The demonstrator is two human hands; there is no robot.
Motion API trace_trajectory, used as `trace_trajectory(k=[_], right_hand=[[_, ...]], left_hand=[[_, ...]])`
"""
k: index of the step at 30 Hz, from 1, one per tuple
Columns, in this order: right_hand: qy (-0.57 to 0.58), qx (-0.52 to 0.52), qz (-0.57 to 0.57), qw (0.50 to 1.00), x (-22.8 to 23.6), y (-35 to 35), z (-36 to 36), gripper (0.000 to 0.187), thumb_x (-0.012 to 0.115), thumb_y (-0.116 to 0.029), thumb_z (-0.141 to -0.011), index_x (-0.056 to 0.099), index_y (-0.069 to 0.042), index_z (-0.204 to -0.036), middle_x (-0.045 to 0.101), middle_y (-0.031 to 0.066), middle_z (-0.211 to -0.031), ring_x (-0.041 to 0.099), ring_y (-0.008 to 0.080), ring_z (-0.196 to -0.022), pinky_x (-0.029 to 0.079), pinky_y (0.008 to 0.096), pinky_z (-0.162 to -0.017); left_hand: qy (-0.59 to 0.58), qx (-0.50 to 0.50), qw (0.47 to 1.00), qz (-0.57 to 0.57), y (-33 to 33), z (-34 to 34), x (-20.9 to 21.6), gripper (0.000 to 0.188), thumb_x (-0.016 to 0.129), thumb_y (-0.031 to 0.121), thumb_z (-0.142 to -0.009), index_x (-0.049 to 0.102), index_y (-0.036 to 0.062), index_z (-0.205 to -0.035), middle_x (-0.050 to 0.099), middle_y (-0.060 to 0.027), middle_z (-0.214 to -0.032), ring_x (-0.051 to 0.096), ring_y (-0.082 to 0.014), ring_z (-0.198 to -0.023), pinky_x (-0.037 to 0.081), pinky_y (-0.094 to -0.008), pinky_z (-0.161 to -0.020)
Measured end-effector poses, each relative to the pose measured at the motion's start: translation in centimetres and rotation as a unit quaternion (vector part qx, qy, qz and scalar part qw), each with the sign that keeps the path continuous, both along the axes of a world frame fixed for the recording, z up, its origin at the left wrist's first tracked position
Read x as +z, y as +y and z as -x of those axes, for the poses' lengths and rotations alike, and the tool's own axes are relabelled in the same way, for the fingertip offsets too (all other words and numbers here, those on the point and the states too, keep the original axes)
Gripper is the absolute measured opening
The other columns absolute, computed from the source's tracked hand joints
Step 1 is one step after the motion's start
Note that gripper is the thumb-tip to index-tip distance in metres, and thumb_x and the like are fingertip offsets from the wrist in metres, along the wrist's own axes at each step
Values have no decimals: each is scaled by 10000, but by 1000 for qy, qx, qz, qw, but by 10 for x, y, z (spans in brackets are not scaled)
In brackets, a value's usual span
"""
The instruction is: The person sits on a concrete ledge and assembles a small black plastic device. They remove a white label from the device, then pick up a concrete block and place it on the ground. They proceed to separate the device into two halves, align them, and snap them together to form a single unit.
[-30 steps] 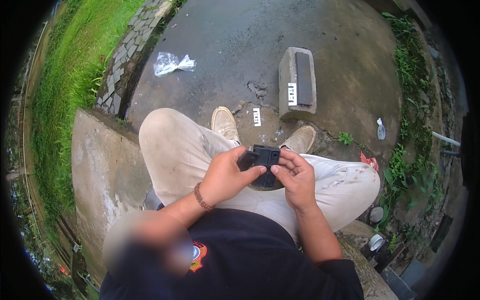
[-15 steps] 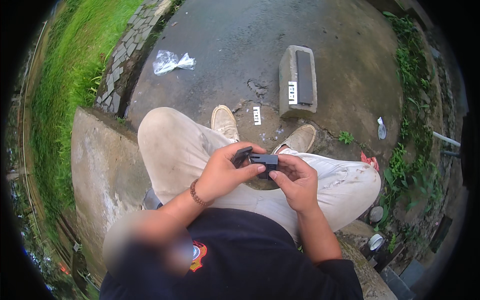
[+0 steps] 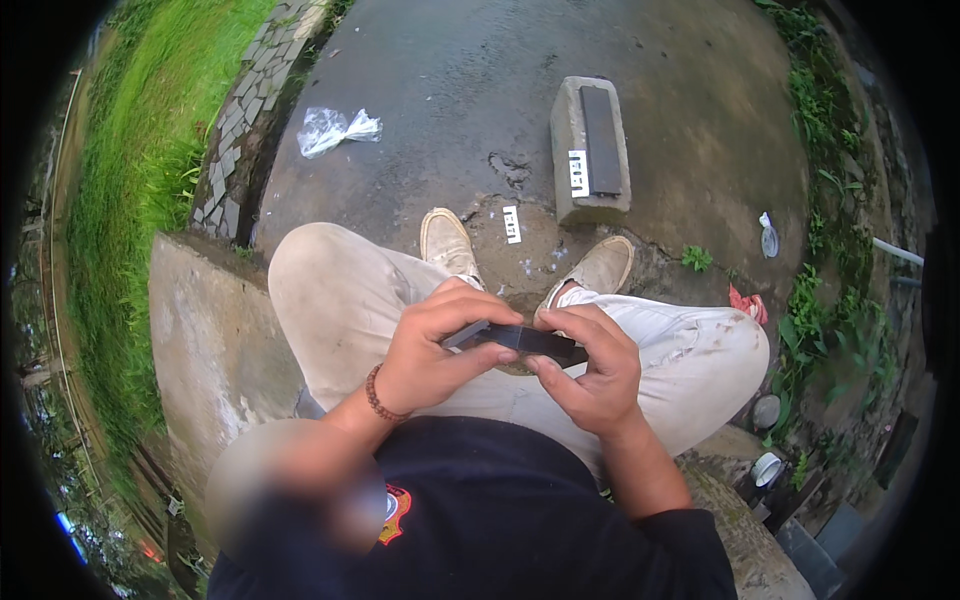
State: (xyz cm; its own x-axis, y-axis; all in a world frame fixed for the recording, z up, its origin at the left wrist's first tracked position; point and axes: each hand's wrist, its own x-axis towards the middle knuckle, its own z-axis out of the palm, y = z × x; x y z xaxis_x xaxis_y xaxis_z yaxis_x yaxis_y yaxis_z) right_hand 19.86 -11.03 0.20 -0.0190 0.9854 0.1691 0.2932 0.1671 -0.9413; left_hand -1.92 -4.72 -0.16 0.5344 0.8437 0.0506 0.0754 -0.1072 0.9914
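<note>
Between both hands, above my lap, is a small black box-shaped object (image 3: pixel 540 343) with a flat dark piece at its left end. I cannot make out its exact kind. My left hand (image 3: pixel 440 345) pinches the left end, thumb on the near side and fingers on the far side. A beaded bracelet circles that wrist. My right hand (image 3: pixel 600 368) grips the right end, its thumb near and its index finger bent over the far edge. The fingers partly cover the black object.
Beyond my feet, a concrete block (image 3: pixel 564 150) bears a long dark bar (image 3: pixel 600 140) and a white marked strip (image 3: pixel 577 174). Another strip (image 3: pixel 512 224) lies on the ground. A clear plastic bag (image 3: pixel 336 132) is at far left, a concrete ledge (image 3: pixel 205 345) nearer left, a red scrap (image 3: pixel 747 303) at right.
The black object has turned in my hands, now showing a longer, flatter face. The dark piece at its left, tilted up before, lies lower. My right fingers have shifted around its end.
</note>
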Motion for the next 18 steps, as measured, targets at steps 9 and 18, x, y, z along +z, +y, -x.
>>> trace_trajectory(k=[9, 18], right_hand=[[58, 2, -9, 998, -8, -2, -13, 371, 828, -40, -806, 703, 24, -1149, 696, 155, -1093, 678, 255, -968, 534, 337, -856], [78, 29, 31, 996, 2, -5, -15, 326, 797, -55, -878, 686, 68, -1158, 675, 154, -1093, 643, 223, -986, 503, 321, -895]], left_hand=[[-180, 82, 954, 227, -7, 6, -6, 303, 785, 46, -879, 700, 13, -1168, 721, -115, -1119, 649, -176, -1105, 504, -334, -993], [-63, 34, 993, 93, 1, 14, -2, 278, 775, 67, -898, 712, 4, -1161, 707, -76, -1063, 632, -141, -994, 493, -291, -906]])
